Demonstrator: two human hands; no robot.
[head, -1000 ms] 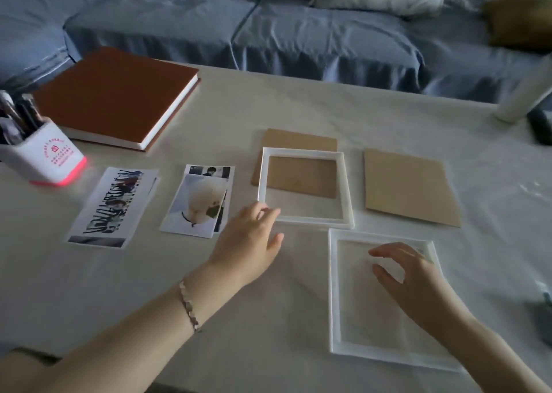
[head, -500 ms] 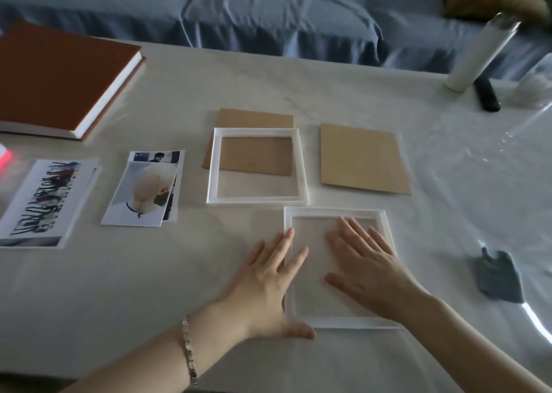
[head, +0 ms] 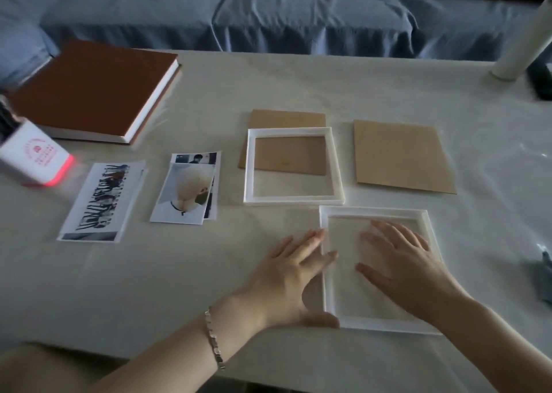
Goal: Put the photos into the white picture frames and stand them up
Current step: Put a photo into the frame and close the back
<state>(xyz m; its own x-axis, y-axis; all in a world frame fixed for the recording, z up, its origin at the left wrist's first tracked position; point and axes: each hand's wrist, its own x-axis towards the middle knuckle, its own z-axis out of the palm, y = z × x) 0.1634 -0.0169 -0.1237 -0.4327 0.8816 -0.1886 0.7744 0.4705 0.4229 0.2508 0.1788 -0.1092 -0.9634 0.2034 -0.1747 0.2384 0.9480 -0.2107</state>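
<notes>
The pen holder (head: 33, 159) at the left edge is blurred and partly cut off. Its red printing cannot be read, and a red glow shows at its base. At the upper right, a white cylinder (head: 519, 43) runs out of view at the top. A dark object (head: 540, 79) beside it and a grey object (head: 545, 282) lower down are both cut by the right edge and too unclear to name.

One cardboard backing (head: 286, 118) lies partly under the far white frame (head: 249, 165) and shows through its opening. A second cardboard backing (head: 403, 156) lies bare to its right. In the small photo stack (head: 185, 192), the top print covers all but the edges of those beneath. A long photo (head: 101, 201) lies to the left of the stack.

The near white frame (head: 373, 210) lies flat on the table (head: 179, 288), just in front of the far one. Its lower right corner is hidden by the right forearm. Whether a clear pane fills the opening is hard to tell.

The left hand (head: 292, 276), with a bracelet (head: 215, 342) at the wrist, lies flat with straight, spread fingers. Its fingertips are on the frame's left rail and its thumb is at the lower left corner. The right hand (head: 400, 261) rests palm down inside the opening with its fingers straight and slightly apart. Neither hand grips anything.

A brown book (head: 92, 88) lies at the far left, and a blue sofa (head: 268, 13) stands behind the table.
</notes>
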